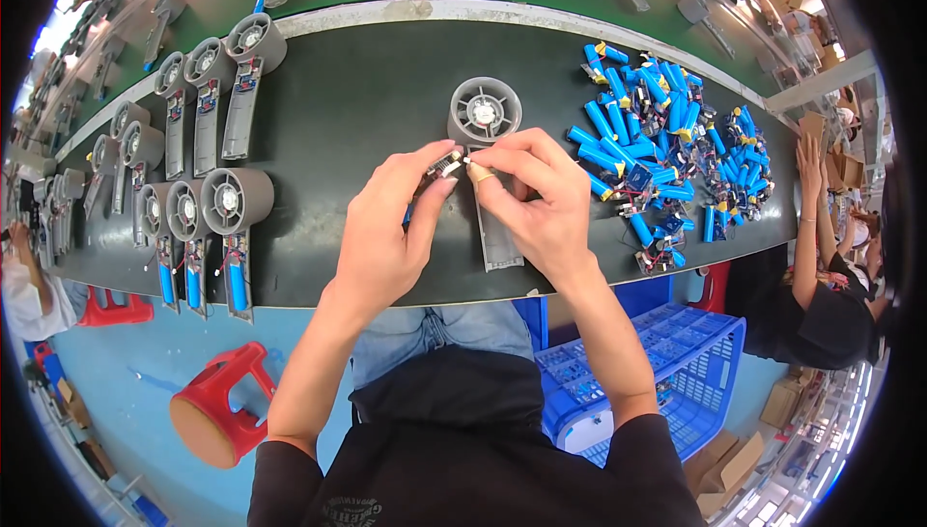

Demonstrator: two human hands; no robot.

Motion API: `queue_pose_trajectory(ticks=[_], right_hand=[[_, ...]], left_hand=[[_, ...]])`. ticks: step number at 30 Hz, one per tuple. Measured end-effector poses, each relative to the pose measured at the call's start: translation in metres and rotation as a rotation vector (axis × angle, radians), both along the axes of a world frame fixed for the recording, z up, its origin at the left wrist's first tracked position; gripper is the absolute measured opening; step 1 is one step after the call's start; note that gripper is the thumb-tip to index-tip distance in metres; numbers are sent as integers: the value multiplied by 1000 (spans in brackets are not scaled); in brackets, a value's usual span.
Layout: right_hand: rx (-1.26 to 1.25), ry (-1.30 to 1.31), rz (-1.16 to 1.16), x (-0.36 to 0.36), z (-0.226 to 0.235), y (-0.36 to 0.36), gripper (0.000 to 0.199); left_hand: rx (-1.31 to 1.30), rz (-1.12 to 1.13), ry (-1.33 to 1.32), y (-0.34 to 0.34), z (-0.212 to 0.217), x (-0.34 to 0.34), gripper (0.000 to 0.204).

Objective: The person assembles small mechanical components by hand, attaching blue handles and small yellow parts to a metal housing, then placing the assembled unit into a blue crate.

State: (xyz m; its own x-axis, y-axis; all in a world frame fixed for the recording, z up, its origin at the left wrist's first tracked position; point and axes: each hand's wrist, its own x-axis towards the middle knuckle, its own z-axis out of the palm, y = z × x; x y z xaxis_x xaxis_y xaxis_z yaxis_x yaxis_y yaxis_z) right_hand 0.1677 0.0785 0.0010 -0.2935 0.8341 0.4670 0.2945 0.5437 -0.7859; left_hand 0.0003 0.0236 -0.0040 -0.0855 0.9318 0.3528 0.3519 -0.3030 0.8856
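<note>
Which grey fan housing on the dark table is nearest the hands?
The lone middle housing, its handle partly hidden by the right hand; the others there are grouped at the left.

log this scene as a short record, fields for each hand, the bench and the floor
left hand: grips a small circuit board
right hand: fingertips at the board's right end; what they pinch is too small to tell
bench centre: one grey fan unit, its handle partly behind the right hand
bench left: rows of similar grey fan units
bench right: heap of blue cylinders with wires
floor: red stool left, blue crate right
</note>
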Motion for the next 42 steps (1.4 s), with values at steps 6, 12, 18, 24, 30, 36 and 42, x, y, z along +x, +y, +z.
queue_pose_trajectory(ticks=[6,12,18,24,30,36,42], right_hand=[[51,-2,9,0,-4,1,17],[57,-46,-14,0,-1,0,19],[187,-132,-18,2,-7,3,19],[58,-22,1,2,-3,0,18],[105,-30,52,3,-3,3,18],[275,-62,64,1,-7,4,20],[369,-89,80,1,-8,7,21]], left_hand=[[181,53,205,5,-2,1,33],[175,113,187,2,-4,3,35],[157,70,198,3,-3,1,37],[170,0,197,1,-1,-1,36],[89,-36,128,1,0,-3,33],[109,-107,131,1,1,-9,32],[6,-161,117,-3,6,-12,33]])
